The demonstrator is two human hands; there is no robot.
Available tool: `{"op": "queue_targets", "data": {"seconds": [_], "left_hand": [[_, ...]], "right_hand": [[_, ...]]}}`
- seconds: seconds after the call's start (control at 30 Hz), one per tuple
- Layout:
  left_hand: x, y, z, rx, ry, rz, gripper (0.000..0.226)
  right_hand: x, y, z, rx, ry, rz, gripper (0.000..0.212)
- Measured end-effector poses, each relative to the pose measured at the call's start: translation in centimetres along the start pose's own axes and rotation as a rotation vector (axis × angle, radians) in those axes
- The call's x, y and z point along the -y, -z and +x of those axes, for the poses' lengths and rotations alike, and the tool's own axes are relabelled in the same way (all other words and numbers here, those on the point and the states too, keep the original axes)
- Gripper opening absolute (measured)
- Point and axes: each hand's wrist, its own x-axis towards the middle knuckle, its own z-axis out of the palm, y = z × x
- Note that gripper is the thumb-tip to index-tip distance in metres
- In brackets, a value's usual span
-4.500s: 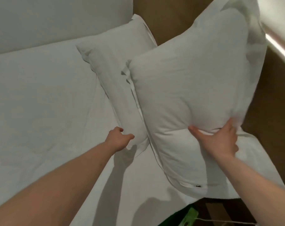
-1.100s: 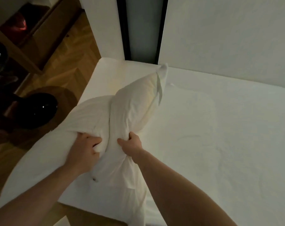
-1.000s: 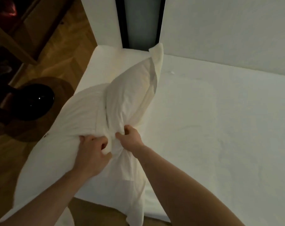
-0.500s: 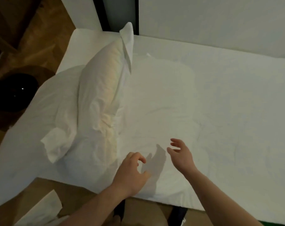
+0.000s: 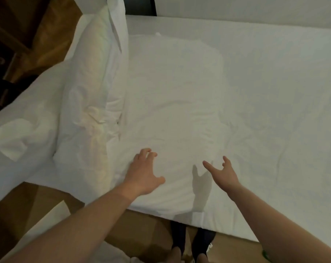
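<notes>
Two white pillows lie at the left end of the bed. One pillow (image 5: pixel 96 88) stands on its edge along the sheet; the other pillow (image 5: pixel 26 118) lies flat to its left and hangs past the bed's corner. My left hand (image 5: pixel 143 173) hovers over the white sheet (image 5: pixel 255 111) just right of the pillows, fingers spread and loosely bent, holding nothing. My right hand (image 5: pixel 224 174) is a short way to the right, palm turned inward, fingers apart and empty. Its shadow falls on the sheet between the hands.
The bed's near edge (image 5: pixel 179 211) runs across the lower frame with wooden floor (image 5: pixel 142 230) below it. A white wall (image 5: pixel 255 8) backs the bed. Dark furniture (image 5: pixel 5 44) stands at the far left on the wood floor.
Both hands gripped the pillows a second ago; they have let go and moved right over the bare sheet. The pillows now rest at the bed's left end.
</notes>
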Motion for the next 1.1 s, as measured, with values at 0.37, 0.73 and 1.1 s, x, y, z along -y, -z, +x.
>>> {"op": "queue_targets", "data": {"seconds": [0.37, 0.73, 1.1], "left_hand": [[3.8, -13.4, -2.9, 0.566, 0.718, -0.521, 0.088], [-0.5, -21.8, 0.1, 0.004, 1.031, -1.765, 0.105], [-10.8, -12.9, -4.5, -0.267, 0.994, -1.598, 0.09]], "right_hand": [[-1.8, -5.5, 10.4, 0.022, 0.04, 0.203, 0.128], [-0.1, -4.5, 13.0, 0.113, -0.089, 0.384, 0.087], [8.4, 4.3, 4.6, 0.123, 0.121, 0.593, 0.023]]}}
